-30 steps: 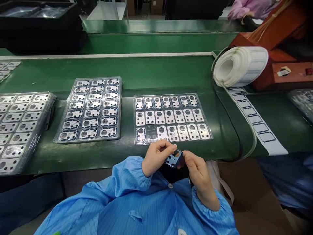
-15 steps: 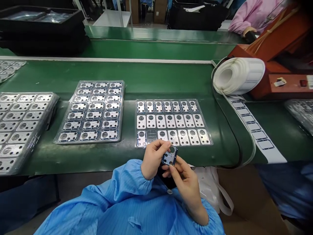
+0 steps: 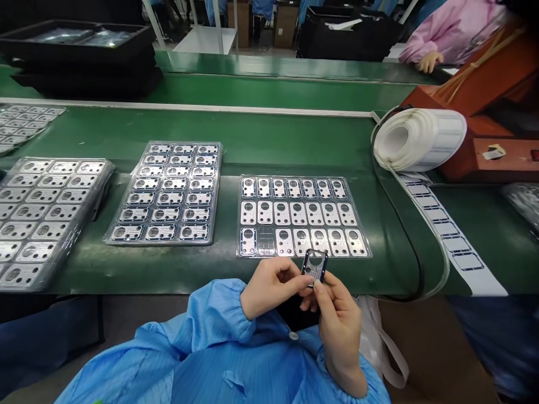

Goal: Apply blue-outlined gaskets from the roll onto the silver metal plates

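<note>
1. Metal plate (image 3: 314, 267): small, rectangular with rounded corners, with a dark blue rim, a silver face and a large round opening at its far end. Smaller holes pierce the face. It is held tilted up between both hands, above the near edge of the green conveyor belt (image 3: 295, 140).
2. Left hand (image 3: 272, 286): closed around the plate's left side, with the fingers (image 3: 292, 282) pinching it.
3. Right hand (image 3: 339, 320): gripping the plate's right side, with the fingertips (image 3: 320, 287) pressed against its near end. Blue smock sleeves (image 3: 214, 314) are gathered at both wrists.
4. Clear plastic tray (image 3: 357, 256): nearest the hands, just beyond the plate, on the belt. Three rows of seven plates lie in its pockets; the second pocket from the left in the near row holds a darker, grid-patterned piece (image 3: 266, 241).
5. Stacked trays (image 3: 217, 188): two loaded stacks lie to the left of the nearest tray.
6. Label roll (image 3: 421, 140): white, at the belt's right edge, feeding a label strip (image 3: 450, 230) over that edge.
7. Co-worker's hand (image 3: 429, 62): beyond the far belt, below a pink sleeve (image 3: 455, 31).
</note>
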`<state>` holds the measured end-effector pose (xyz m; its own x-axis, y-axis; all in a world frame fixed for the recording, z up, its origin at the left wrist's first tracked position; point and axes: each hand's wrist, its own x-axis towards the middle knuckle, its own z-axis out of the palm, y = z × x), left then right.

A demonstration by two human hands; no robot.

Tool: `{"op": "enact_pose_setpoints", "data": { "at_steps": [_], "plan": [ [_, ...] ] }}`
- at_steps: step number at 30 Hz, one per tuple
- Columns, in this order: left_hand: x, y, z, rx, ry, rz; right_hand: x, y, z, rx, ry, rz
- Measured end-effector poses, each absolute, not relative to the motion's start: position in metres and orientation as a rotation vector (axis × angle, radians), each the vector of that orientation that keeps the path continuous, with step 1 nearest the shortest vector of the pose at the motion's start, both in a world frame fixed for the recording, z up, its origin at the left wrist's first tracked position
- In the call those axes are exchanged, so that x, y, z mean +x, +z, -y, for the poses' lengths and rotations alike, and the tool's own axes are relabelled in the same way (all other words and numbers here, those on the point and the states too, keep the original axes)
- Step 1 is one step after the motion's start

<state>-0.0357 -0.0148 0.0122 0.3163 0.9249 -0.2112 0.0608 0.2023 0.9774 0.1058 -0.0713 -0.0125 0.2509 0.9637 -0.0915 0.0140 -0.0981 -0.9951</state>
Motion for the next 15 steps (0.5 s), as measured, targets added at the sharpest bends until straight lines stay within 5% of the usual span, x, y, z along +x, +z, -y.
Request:
{"op": "enact_pose_setpoints", "data": {
  "at_steps": [9, 15],
  "plan": [
    [-0.043, 0.01, 0.018, 1.377, 0.733, -1.074, 0.114, -0.016, 0.075, -1.435, 1.076, 1.065],
    [-0.065, 0.026, 0.017, 1.3, 0.774, -1.059, 0.117, -0.02, 0.077, -1.285, 1.372, 1.319]
  ]
}}
